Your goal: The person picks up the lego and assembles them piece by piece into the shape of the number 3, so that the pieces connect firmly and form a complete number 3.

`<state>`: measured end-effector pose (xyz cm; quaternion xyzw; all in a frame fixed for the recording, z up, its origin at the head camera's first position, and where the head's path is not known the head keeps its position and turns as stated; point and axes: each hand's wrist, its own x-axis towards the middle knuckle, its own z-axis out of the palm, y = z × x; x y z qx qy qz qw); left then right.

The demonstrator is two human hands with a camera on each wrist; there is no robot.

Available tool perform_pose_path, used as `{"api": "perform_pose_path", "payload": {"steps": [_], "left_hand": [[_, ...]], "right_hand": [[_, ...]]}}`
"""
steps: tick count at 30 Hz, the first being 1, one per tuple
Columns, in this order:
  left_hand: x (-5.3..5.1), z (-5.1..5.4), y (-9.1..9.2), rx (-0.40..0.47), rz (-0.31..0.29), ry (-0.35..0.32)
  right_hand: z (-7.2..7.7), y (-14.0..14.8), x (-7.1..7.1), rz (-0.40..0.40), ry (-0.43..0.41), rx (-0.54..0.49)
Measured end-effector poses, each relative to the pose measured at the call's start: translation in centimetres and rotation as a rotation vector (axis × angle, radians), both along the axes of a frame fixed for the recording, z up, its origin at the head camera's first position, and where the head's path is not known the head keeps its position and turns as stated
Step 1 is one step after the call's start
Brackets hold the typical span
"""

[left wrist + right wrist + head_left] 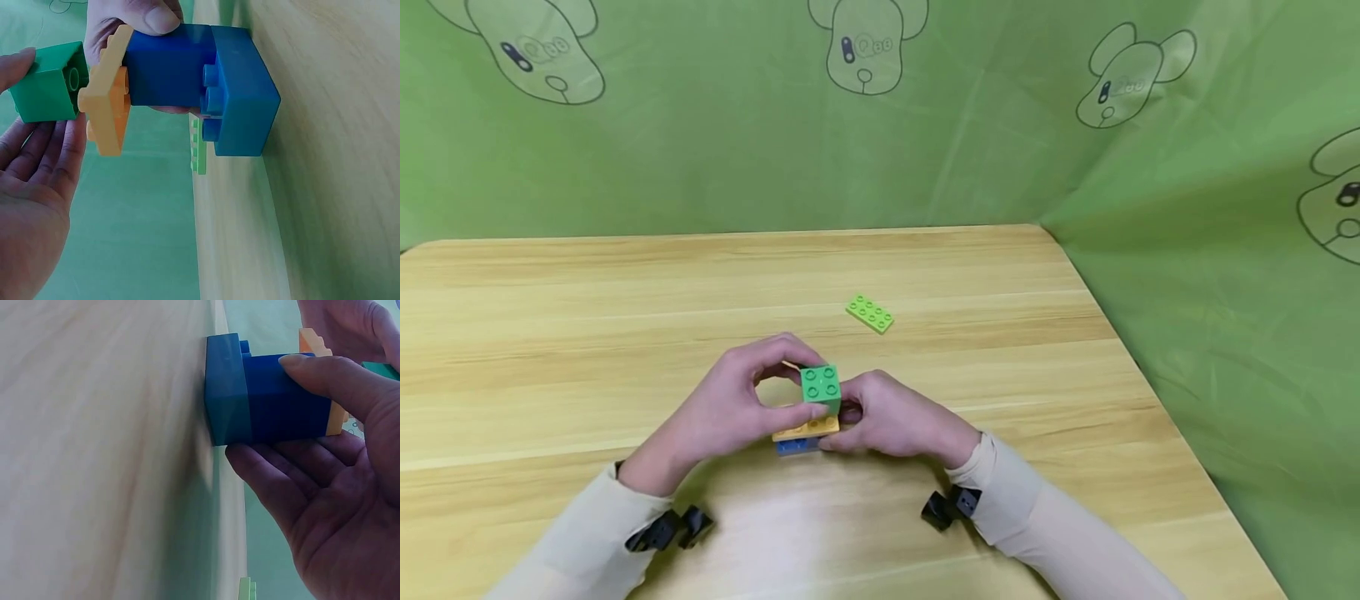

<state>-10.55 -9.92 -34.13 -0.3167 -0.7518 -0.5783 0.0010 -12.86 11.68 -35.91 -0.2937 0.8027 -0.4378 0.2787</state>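
Left grip pinches the green block just over the orange plate; right grip clamps the upper blue block beneath it. Both look light and stiff; hold by the sides.

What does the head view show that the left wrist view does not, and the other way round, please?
Only the head view shows all four top studs of the green brick, the sleeves and the black devices at the wrists.

Only the left wrist view shows the green brick's hollow underside and the broad side of the upper blue brick.

Both show the left hand, the right hand, the orange plate, the lower blue brick and the lime plate on the table.
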Motion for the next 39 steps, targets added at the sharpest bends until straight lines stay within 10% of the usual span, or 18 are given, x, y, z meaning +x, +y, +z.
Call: {"api": "perform_pose_path", "payload": {"steps": [39], "left_hand": [[0.0,-1.4,-0.1,-0.014,-0.086,0.040]], "right_hand": [[-0.2,0.0,0.0,-0.007,-0.018,-0.014]]}}
